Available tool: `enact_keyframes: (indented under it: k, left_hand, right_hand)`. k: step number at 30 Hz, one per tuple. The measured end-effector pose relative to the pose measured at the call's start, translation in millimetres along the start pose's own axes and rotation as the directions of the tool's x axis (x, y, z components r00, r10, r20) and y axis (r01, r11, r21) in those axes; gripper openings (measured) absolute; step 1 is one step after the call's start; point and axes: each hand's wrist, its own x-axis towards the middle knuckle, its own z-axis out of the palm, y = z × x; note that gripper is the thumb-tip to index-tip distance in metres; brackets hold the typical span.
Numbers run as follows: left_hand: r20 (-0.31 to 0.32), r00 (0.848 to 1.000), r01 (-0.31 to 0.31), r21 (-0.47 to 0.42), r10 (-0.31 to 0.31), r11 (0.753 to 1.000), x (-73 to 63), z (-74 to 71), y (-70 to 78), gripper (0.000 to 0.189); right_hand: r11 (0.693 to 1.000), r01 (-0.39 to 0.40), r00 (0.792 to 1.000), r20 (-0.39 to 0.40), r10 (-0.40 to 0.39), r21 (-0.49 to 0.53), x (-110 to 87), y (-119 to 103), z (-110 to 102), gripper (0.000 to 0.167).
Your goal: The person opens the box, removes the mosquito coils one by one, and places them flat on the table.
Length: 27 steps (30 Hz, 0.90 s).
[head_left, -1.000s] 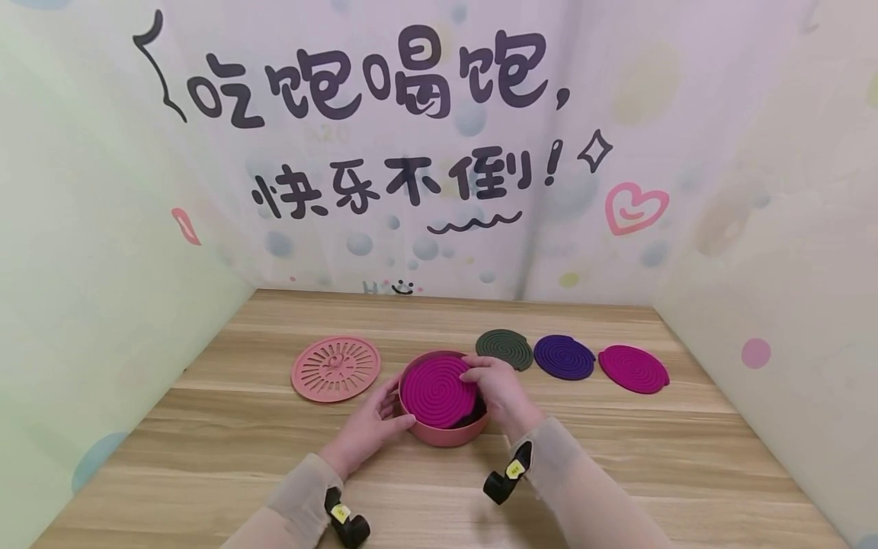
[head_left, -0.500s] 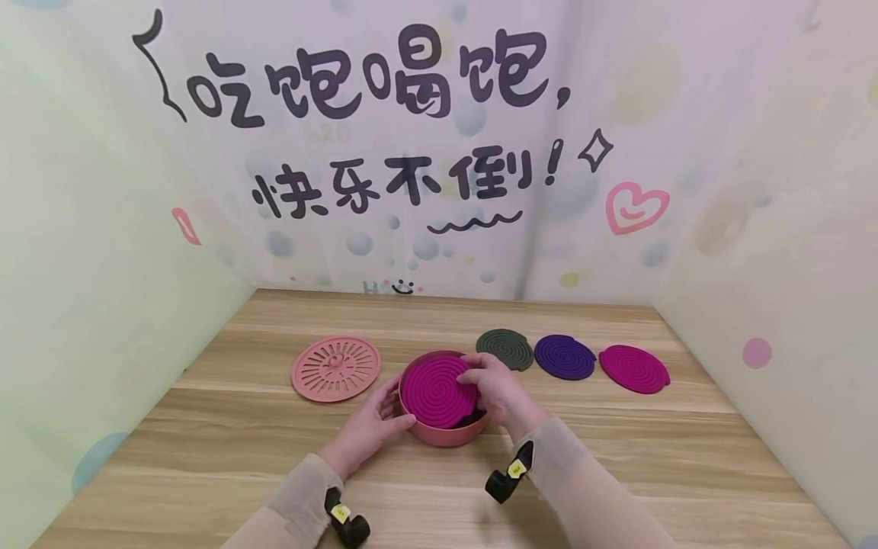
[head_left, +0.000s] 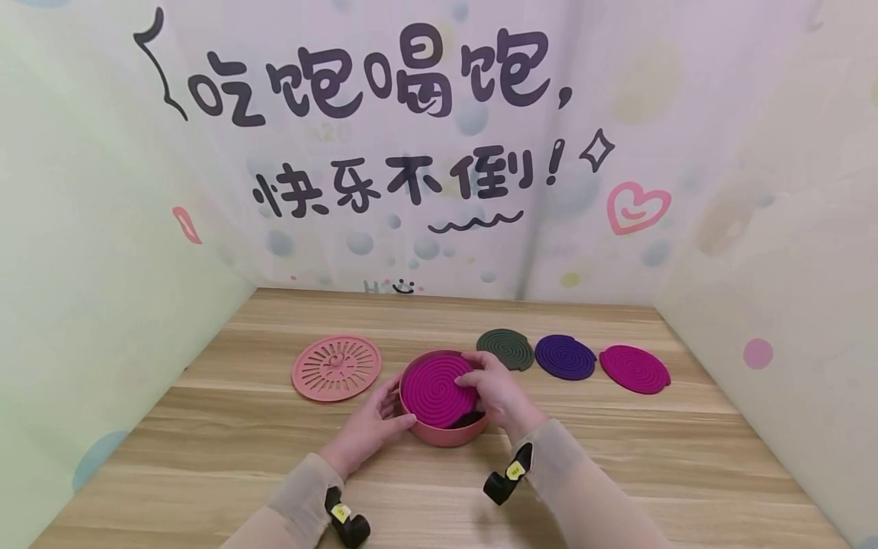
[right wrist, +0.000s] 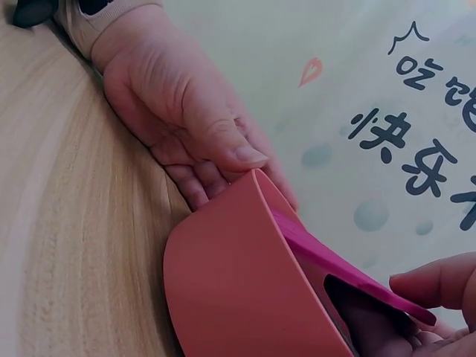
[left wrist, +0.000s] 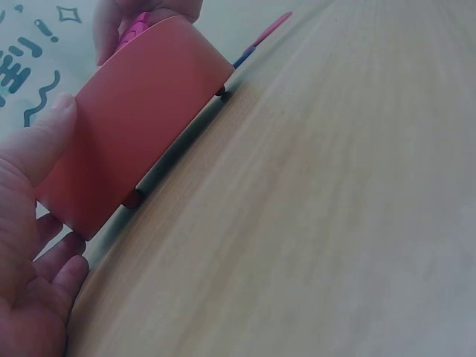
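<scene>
A magenta spiral coaster (head_left: 437, 393) sits tilted in the mouth of a round coral-pink holder (head_left: 446, 437). My left hand (head_left: 370, 428) grips the holder's left side, its thumb at the rim and fingers around the outside wall. In the left wrist view the holder's wall (left wrist: 141, 119) stands on small feet on the table. My right hand (head_left: 504, 394) pinches the coaster's right edge, thumb on the top face and fingers under it. The right wrist view shows the coaster (right wrist: 349, 268) slanting out over the rim, with something dark (right wrist: 364, 305) beneath it inside the holder.
A coral-pink slotted round lid (head_left: 336, 369) lies at the left on the wooden table (head_left: 206, 442). To the right lie a dark green spiral coaster (head_left: 505, 349), a dark blue one (head_left: 565, 357) and a second magenta one (head_left: 634, 369). Printed curtain walls enclose the back and sides.
My right thumb has slid slightly left over the coaster's face. The left hand, the holder and the things on the table stay where they were.
</scene>
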Motion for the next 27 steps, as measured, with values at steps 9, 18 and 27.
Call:
enact_keyframes:
  k: [9, 18, 27]
  left_hand:
    - [-0.012, 1.0, 0.001, -0.022, -0.001, 1.0, -1.5, 0.9, 3.4, 0.08]
    - [-0.004, 1.0, -0.001, -0.025, 0.001, 1.0, -1.1, 1.0, 4.5, 0.081]
    - [-0.009, 1.0, 0.003, -0.018, -0.003, 1.0, -0.4, 1.3, 4.1, 0.081]
  right_hand:
    - [1.0, 0.003, 1.0, 0.008, -0.003, -0.009, -0.4, 0.1, -0.5, 0.048]
    - [0.999, 0.032, 0.999, 0.02, -0.031, -0.005, -2.2, -0.6, 1.8, 0.05]
    - [0.999, 0.034, 0.999, 0.029, -0.034, 0.0, -1.9, -0.4, 2.1, 0.053]
